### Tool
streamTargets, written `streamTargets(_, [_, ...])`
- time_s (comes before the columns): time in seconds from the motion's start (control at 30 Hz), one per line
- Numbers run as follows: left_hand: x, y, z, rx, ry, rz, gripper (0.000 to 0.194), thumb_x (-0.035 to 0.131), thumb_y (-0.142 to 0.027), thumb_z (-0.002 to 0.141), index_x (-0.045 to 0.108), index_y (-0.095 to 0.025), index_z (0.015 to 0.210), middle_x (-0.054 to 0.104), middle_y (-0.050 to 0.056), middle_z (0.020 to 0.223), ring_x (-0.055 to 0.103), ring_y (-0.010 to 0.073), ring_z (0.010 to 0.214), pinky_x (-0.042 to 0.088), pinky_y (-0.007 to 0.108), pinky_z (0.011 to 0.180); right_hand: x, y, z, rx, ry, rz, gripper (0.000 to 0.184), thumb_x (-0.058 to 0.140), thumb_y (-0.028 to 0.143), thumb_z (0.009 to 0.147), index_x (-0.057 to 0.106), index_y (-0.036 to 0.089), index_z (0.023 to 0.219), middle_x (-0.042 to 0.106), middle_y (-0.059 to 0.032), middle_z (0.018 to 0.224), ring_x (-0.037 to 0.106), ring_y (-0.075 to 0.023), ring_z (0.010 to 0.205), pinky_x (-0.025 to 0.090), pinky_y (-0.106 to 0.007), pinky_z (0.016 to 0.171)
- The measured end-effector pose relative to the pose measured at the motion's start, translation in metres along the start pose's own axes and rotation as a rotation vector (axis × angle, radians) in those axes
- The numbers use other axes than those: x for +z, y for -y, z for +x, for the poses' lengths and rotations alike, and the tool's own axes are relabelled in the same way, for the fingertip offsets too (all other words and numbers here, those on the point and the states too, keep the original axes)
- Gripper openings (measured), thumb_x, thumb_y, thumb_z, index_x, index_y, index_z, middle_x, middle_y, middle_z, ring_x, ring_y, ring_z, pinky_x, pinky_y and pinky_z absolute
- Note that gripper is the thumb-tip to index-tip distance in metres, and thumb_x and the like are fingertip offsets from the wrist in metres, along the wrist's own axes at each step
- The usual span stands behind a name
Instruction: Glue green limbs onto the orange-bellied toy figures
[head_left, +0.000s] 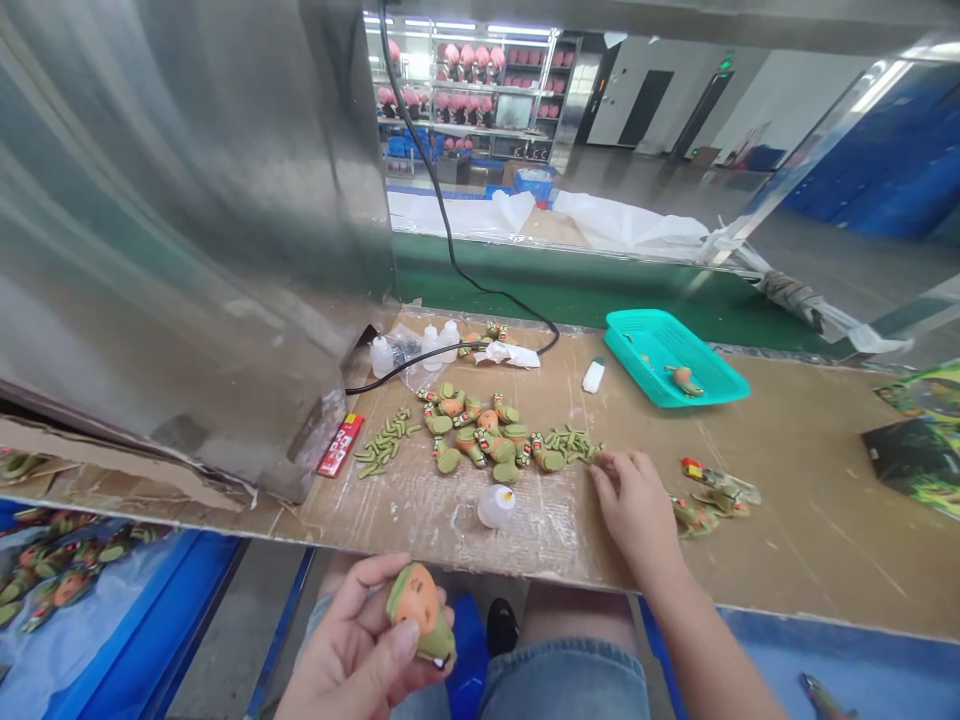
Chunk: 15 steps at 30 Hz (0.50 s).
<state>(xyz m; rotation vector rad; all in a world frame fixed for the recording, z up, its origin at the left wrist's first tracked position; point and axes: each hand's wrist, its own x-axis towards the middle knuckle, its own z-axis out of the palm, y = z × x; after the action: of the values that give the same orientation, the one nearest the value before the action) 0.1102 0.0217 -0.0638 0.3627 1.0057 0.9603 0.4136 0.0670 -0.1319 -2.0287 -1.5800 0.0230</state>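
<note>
Left hand (352, 650) is below the worktop edge, over the lap. Thumb and fingers pinch a green-and-orange toy figure (420, 612), orange face up. Its long axis runs diagonally, top end toward the thumb side, lower end tipping down and to the right. Figure sits well clear of the worktop (795, 470), in front of the denim shorts (562, 685).

Right hand (636, 510) is up on the worktop, fingers (604, 475) loosely apart and slightly curled. Fingertips are at or just beside the end of a pile of green sticks (570, 445); can't tell if they're touching. Nothing visibly pinched.

Right hand is much nearer the heap of figures (476, 435), which lies ahead and to its left. Left hand is nearer the small plastic bottle (496, 506), lying on its side between the hands. Second pile of green sticks (386, 442) is on the far side of the heap. Two more figures (694, 518) lie just right of the right hand. Teal tray (675, 358) sits beyond, with an orange piece (684, 380) in it.
</note>
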Motion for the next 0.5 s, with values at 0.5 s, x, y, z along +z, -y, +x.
streamTargets(0.5, [-0.003,0.001,-0.005,0.013,0.442,-0.132,0.042,0.076,-0.026,0.067,0.061,-0.029,0.106,0.073,0.005,0.089,0.067,0.0198,0.082,0.054,0.033,0.066,-0.054,0.077,-0.04,-0.219,0.169,0.371,0.013,0.055,0.037,0.084,0.063,0.029,0.088,0.07,0.0037,0.077,0.067,-0.0144,0.063,0.054,-0.017,0.052])
